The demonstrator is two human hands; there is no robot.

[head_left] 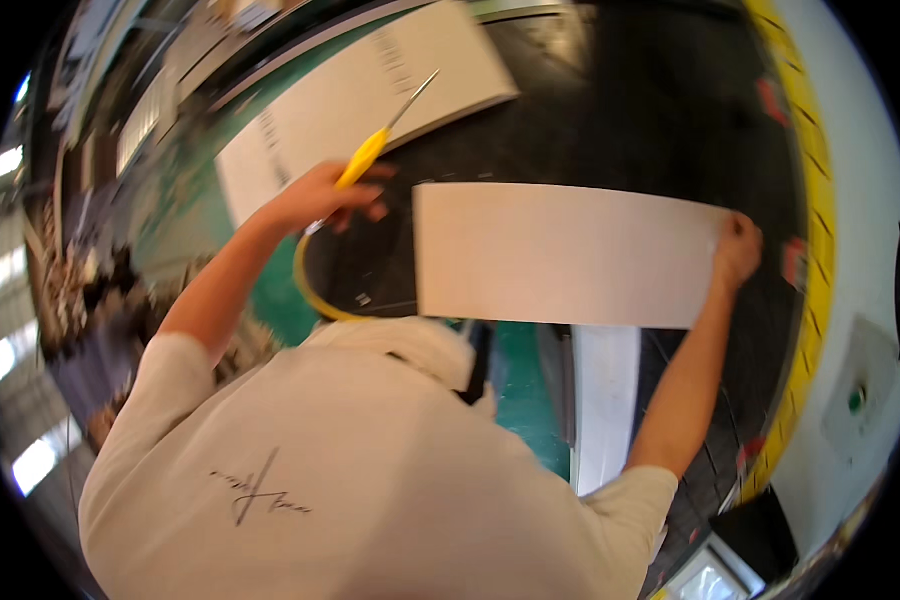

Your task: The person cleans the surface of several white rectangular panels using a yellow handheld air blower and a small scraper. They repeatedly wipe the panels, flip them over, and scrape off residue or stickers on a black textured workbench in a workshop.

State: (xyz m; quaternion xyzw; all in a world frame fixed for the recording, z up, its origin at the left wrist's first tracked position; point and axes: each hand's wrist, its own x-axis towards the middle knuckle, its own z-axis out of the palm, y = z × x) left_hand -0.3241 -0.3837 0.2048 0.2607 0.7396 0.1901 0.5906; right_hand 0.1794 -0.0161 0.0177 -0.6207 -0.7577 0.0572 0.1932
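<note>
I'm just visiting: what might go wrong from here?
The right hand holds the pale, rectangular flat panel at one end only, so it may slip or swing. The yellow-handled tool with a slim metal tip, in the left hand, might scratch the pale thick board with dark markings if lowered onto it. The curved yellow hose near that hand might snag.

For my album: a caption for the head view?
Left hand holds a yellow-handled tool; right hand grips a pale board.
</note>
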